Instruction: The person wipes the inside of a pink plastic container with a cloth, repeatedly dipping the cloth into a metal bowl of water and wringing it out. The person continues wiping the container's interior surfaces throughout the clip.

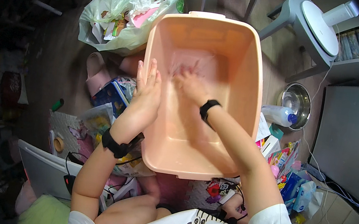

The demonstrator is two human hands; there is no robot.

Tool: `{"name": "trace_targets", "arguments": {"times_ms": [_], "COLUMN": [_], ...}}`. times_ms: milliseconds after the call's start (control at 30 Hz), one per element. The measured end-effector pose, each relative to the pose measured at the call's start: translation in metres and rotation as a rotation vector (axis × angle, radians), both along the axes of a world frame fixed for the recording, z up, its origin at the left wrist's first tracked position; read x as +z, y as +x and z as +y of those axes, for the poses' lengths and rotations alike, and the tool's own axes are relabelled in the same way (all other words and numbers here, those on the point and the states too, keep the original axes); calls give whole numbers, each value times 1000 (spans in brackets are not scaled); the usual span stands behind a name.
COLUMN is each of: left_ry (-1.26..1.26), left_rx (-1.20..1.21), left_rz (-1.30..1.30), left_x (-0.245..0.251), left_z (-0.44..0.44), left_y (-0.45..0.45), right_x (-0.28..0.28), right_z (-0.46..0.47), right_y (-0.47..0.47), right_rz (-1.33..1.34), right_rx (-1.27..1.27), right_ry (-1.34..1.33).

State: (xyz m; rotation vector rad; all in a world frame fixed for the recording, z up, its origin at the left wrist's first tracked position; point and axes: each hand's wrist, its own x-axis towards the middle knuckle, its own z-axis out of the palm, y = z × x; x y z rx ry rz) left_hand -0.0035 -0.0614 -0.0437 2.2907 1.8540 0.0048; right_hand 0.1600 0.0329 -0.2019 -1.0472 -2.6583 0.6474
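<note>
A peach-coloured plastic storage bin [191, 148] stands before me with its open top facing up. My left hand [148, 90] lies along its left rim, fingers stretched out and slightly apart, with no object in it. Deep inside, my right hand [188, 82] reaches to the bottom near the left inner wall. Its fingers are blurred, so I cannot tell whether they hold anything. Some thin dark marks show on the bin's floor around the fingertips. Both wrists carry black bands.
A plastic bag of wrappers [130, 19] sits at upper left, with a pink slipper [97, 74] below it. To the right are a steel bowl [299, 104], a plastic bottle [277, 114], a grey stool [289, 17] and packets [292, 189]. A white board-like panel [47, 169] stands at lower left.
</note>
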Motion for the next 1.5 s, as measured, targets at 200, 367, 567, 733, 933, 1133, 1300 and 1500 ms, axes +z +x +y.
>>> {"name": "trace_targets", "arguments": {"times_ms": [200, 367, 567, 733, 933, 1133, 1300, 1500], "left_ry": [-12, 36, 148, 144, 68, 118, 65, 35], "left_rx": [-38, -42, -53, -57, 0, -18, -13, -51], "left_rz": [60, 125, 184, 134, 136, 112, 52, 16], "left_x": [13, 8, -12, -11, -14, -13, 1, 17], "left_z": [-3, -5, 1, -2, 1, -1, 0, -3], "left_y": [1, 0, 4, 3, 6, 5, 8, 8], "right_x": [-13, 6, -6, -69, -32, -11, -6, 9], "right_z": [5, 43, 44, -40, -23, 59, 75, 61], "right_y": [2, 38, 39, 14, 19, 6, -23, -38], "right_rz": [-181, -346, -695, -906, -815, -250, -185, -193], "right_rx": [-118, -540, -687, -390, -381, -690, -680, -391], "right_ry": [317, -80, -226, 71, -288, -161, -240, -133]}}
